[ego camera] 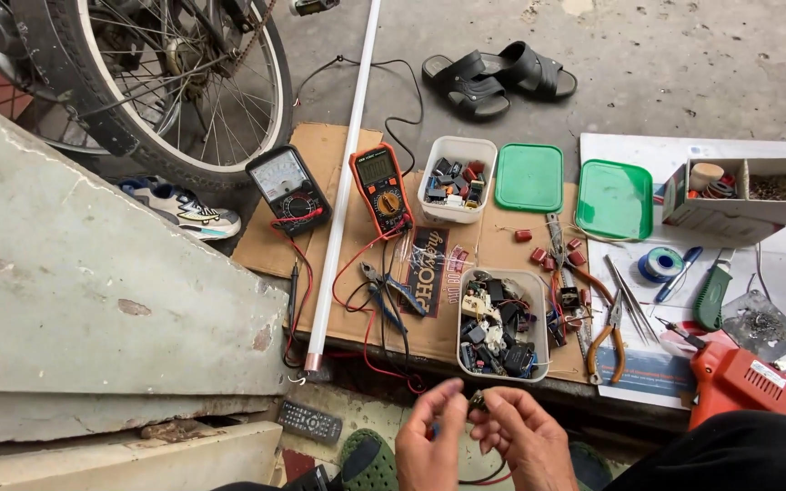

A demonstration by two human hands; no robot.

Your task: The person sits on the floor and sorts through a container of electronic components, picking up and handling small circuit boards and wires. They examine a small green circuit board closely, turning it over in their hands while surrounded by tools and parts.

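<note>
**Two hands on one small part, a bench of tools beyond**

Both hands sit at the bottom edge of the view. The left hand (427,443) and right hand (525,436) have their fingers curled in, pinching one small dark part (478,401) between the fingertips of both; a thin wire (484,477) loops below them.

Counted on the cardboard (320,150) ahead: two meters, one black (287,187) and one orange (380,189); two open white tubs of mixed parts, one far (458,178), one near (502,325); two green lids (529,177) (615,198); one long white tube (345,182) lying across the mat; two pliers, blue-handled (391,293) and orange-handled (613,338); several loose red capacitors (548,257).

To the right lie one orange glue gun (740,380), one solder spool (660,265), one green-handled tool (711,295) and one divided box (746,195). Red and black leads trail from the meters toward the near tub, directly between the hands and the meters.

Further off: one bicycle wheel (166,82), two black sandals (499,77), one sneaker (179,209), a remote (310,421) and a concrete slab (93,273) at left.
</note>
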